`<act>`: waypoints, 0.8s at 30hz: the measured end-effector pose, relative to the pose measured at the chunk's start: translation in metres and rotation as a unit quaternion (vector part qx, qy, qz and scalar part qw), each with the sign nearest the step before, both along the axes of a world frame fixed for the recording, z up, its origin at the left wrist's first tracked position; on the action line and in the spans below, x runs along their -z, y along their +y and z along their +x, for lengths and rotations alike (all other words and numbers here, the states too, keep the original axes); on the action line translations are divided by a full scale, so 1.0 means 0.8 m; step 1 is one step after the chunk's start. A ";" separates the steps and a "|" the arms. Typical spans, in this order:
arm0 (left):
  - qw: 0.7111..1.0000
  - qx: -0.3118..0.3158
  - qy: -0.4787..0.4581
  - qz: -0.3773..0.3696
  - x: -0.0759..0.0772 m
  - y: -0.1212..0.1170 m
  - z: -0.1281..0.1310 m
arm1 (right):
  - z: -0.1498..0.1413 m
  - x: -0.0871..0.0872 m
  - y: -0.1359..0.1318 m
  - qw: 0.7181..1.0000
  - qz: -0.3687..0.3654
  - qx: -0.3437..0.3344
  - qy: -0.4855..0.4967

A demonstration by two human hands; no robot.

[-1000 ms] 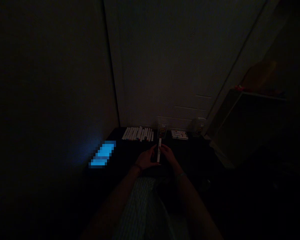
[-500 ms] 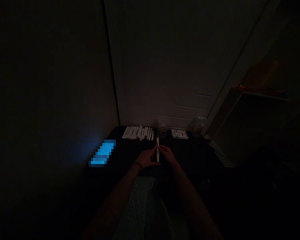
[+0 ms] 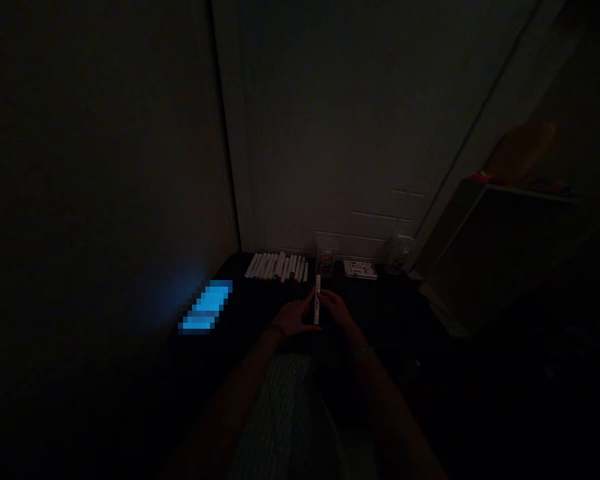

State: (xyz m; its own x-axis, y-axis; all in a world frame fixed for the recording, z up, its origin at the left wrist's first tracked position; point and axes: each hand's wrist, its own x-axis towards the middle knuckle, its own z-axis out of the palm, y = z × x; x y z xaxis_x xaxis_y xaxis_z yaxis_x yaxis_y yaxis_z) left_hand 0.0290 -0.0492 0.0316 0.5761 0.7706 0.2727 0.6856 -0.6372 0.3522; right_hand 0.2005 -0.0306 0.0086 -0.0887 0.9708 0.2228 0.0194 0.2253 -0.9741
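Two bare hands low in the middle of the frame, a left hand [image 3: 293, 319] and a right hand [image 3: 337, 308], both grips closed on one slim white marker pen [image 3: 317, 300] with dark markings. Pen upright between the palms, just above a black bench [image 3: 380, 290], fingers of each hand against its barrel from either side; its ends too dim to read. Directly beyond it, along the far edge of the bench, a tight row of white marker pens [image 3: 277, 267] lying side by side. To the right of that row, a clear plastic tub [image 3: 325, 261], a flat printed box [image 3: 360, 269] and a clear plastic bottle [image 3: 395, 257]. Left of the hands, a glowing blue rectangle [image 3: 205, 307], pixel-blurred, its kind impossible to tell. Toward the right of the frame, a dark box-shaped cabinet with a pale frame [image 3: 500, 253].
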 end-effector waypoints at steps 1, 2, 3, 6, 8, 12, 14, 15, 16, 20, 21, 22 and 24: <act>1.000 0.001 0.001 -0.001 0.000 0.000 0.000 | 0.000 0.000 0.000 1.000 -0.004 0.000 0.002; 1.000 0.001 0.001 -0.002 -0.001 0.000 0.000 | 0.000 -0.001 0.000 1.000 -0.008 0.001 0.003; 1.000 0.000 0.002 -0.003 -0.001 0.000 0.000 | 0.000 0.000 0.000 1.000 -0.011 0.002 0.003; 1.000 -0.001 0.001 -0.001 -0.001 -0.001 0.000 | 0.000 0.001 0.001 1.000 -0.012 0.006 0.010; 1.000 0.000 -0.007 0.004 0.000 -0.001 0.000 | 0.000 0.002 0.001 1.000 -0.014 0.005 0.018; 1.000 0.001 -0.020 0.007 0.001 -0.001 0.000 | 0.000 0.002 0.000 1.000 -0.014 0.005 0.019; 1.000 0.002 -0.022 0.006 0.003 0.000 0.000 | 0.000 0.002 0.000 1.000 -0.014 0.011 0.013; 1.000 0.003 -0.024 0.007 0.003 0.000 -0.001 | 0.000 0.002 0.000 1.000 -0.013 0.015 0.009; 1.000 0.002 -0.028 0.008 0.004 0.000 -0.001 | 0.000 0.002 0.000 1.000 -0.014 0.020 0.003; 0.999 -0.002 -0.035 0.005 0.004 0.000 -0.001 | 0.000 0.003 0.001 0.999 -0.017 0.034 -0.009; 0.999 -0.003 -0.034 0.004 0.004 0.000 -0.001 | 0.000 0.004 0.001 0.999 -0.015 0.035 -0.007; 0.999 -0.003 -0.032 0.003 0.004 0.000 -0.001 | 0.000 0.005 0.002 0.999 -0.012 0.036 -0.006; 1.000 -0.004 -0.030 0.002 0.004 -0.001 -0.001 | 0.000 0.006 0.003 0.999 -0.006 0.035 -0.007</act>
State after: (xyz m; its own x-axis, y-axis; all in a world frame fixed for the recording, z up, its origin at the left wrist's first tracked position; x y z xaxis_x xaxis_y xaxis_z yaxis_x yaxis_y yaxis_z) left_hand 0.0286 -0.0498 0.0287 0.5527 0.7738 0.3095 0.6682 -0.6333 0.3903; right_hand 0.2008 -0.0285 0.0037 -0.0237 0.9772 0.2110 0.0477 0.2119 -0.9761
